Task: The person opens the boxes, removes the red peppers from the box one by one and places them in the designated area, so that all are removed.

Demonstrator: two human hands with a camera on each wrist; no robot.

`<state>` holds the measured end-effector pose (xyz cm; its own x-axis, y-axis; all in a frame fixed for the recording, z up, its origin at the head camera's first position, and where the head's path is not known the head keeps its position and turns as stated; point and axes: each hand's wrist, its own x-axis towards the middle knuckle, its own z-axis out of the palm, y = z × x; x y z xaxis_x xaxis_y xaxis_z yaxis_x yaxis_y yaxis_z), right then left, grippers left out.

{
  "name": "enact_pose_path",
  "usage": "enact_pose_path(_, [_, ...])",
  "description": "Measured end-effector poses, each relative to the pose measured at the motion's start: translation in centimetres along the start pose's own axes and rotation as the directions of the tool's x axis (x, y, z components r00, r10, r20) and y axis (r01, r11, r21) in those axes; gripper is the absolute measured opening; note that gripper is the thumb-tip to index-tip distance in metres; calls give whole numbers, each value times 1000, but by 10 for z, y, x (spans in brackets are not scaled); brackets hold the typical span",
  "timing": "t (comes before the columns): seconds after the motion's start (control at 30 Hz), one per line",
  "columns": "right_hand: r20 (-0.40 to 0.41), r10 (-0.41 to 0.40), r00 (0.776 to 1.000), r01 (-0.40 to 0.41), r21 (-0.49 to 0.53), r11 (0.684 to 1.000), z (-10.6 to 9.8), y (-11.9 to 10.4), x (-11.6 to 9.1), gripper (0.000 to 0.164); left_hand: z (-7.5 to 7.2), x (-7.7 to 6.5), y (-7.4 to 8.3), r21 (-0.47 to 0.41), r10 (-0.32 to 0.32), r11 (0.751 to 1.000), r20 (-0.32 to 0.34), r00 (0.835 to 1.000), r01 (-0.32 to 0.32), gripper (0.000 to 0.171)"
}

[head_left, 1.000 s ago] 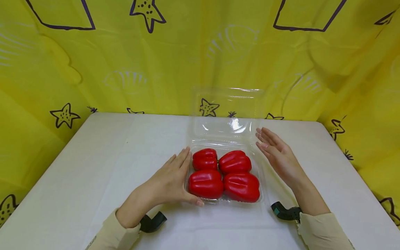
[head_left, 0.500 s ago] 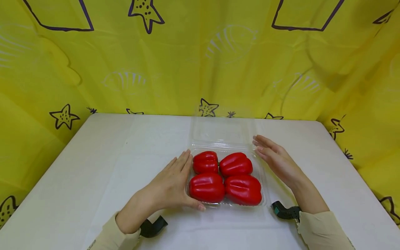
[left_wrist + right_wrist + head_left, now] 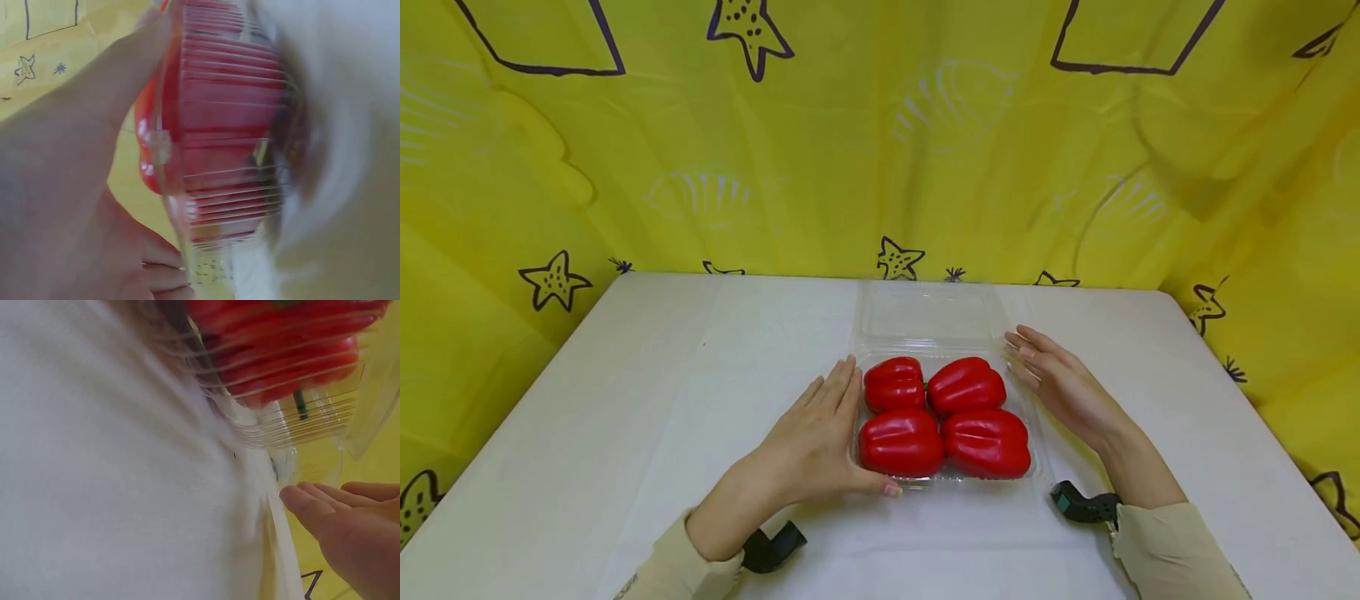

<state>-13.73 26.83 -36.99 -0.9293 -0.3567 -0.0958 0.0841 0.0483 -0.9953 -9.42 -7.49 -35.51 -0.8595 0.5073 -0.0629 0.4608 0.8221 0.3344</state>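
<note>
Several red bell peppers [image 3: 901,443] sit in a clear plastic clamshell container [image 3: 1040,454], two in front and two behind. Its see-through lid [image 3: 931,312] lies folded back on the far side. My left hand [image 3: 816,442] rests along the container's left side, fingers extended, thumb at the front edge. In the left wrist view, red shows through the ribbed wall [image 3: 231,112] beside that hand. Just off the far right corner, by the hinge, my right hand [image 3: 1071,392] has its fingers extended and holds nothing. Ribbed plastic and peppers [image 3: 269,356] appear above it in the right wrist view.
A white cloth [image 3: 700,375] covers the table. Yellow curtains [image 3: 820,150] printed with starfish and fish surround its back and sides. Black devices are strapped at the left wrist [image 3: 773,547] and the right wrist [image 3: 1082,504].
The lid has gone from standing tilted up to lying back toward the table. My right hand has dropped slightly toward the container. My left hand stays at the left side.
</note>
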Motion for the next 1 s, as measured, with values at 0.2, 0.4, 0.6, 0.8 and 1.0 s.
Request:
enact_pose_path(0.2, [5, -1, 1000, 2, -37, 999, 1, -1, -2, 70, 2, 4, -4, 14, -18, 1000, -27, 999, 19, 134])
enact_pose_path(0.4, [-47, -8, 999, -4, -256, 967, 3, -10, -9, 69, 3, 5, -4, 20, -17, 1000, -33, 999, 18, 133])
enact_pose_path(0.6, [-122, -22, 992, -41, -490, 871, 7, -27, -18, 69, 4, 6, -3, 21, -20, 1000, -32, 999, 21, 133])
enact_pose_path(0.8, [-104, -85, 991, 7, -593, 805, 19, -43, -27, 66, 3, 7, -3, 25, -18, 1000, -33, 999, 18, 132])
enact_pose_path(1.0, [-37, -140, 989, 76, -688, 722, 40, -55, -38, 54, 4, 6, -3, 21, -23, 1000, -34, 999, 23, 131])
